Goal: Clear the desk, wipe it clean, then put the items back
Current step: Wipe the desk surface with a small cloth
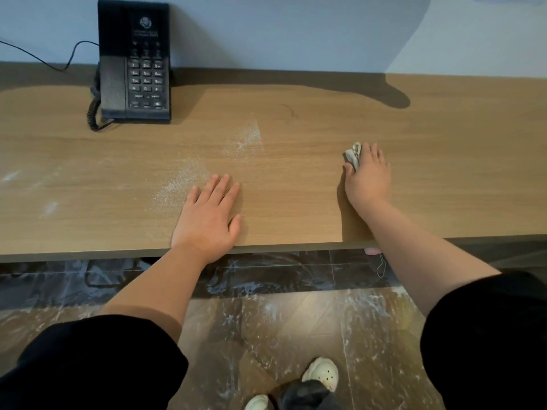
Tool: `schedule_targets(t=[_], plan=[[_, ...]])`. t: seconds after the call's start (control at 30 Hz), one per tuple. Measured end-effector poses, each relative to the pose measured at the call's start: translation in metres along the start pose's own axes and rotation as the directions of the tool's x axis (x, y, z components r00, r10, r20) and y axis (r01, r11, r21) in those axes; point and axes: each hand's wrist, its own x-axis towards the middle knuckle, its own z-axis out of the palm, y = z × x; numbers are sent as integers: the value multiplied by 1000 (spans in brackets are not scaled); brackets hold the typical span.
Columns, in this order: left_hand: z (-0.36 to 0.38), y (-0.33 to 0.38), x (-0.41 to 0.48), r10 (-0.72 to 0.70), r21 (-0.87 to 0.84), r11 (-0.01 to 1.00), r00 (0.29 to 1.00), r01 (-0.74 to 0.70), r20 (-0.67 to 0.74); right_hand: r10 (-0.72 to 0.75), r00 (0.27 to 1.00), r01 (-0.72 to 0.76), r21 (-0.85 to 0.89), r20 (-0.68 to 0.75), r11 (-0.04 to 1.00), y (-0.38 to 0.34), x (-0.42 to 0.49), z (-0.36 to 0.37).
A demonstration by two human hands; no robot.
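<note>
there, black phone (134, 63) back left, dust (183, 184), cloth (353, 155) in right hand (368, 179)

desk (296, 137) tan woodgrain | phone (134, 62) black | cloth (352, 155) grey-white
</note>
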Motion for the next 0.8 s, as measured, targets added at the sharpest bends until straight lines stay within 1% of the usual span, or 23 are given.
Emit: schedule_targets(t=[0.07,0.1,0.17,0.27,0.33,0.4,0.47,0.5,0.53,0.6,0.7,0.73,0.8], plan=[[-1,0,0,1,7,1000,1000,-1,10,-3,1000,3,8,7,1000,-9,-1,1],[-1,0,0,-2,14,1000,1000,1,20,-35,999,35,11,14,999,-15,-4,3],[0,0,0,-5,16,1000,1000,4,26,-149,989,149,13,23,989,-31,-16,9],[-1,0,0,0,3,1000,999,0,33,-305,951,305,20,43,952,-55,-39,16],[-2,0,0,-4,11,1000,999,4,45,-362,931,359,64,45,931,-67,-48,17],[-3,0,0,-10,9,1000,998,10,58,-392,918,375,179,69,910,-77,-52,17],[-6,1,1,3,-16,1000,999,-3,54,-382,921,328,377,77,866,-86,-51,16],[-7,0,2,19,-36,999,999,-17,47,-362,930,300,448,57,842,-89,-47,14],[-9,-2,4,32,-54,998,999,-30,38,-325,945,276,479,22,833,-91,-38,11],[-14,-12,14,38,-82,996,999,-38,6,-216,975,212,461,-45,862,-91,-9,7],[-22,-39,34,-19,-102,995,1000,17,-19,-45,998,55,361,-36,931,-90,35,7],[-24,-50,41,-54,-114,992,998,51,-20,-34,999,38,308,-18,950,-95,41,12],[-27,-69,52,-120,-125,985,993,117,-12,-99,995,92,176,32,980,-111,40,26]])
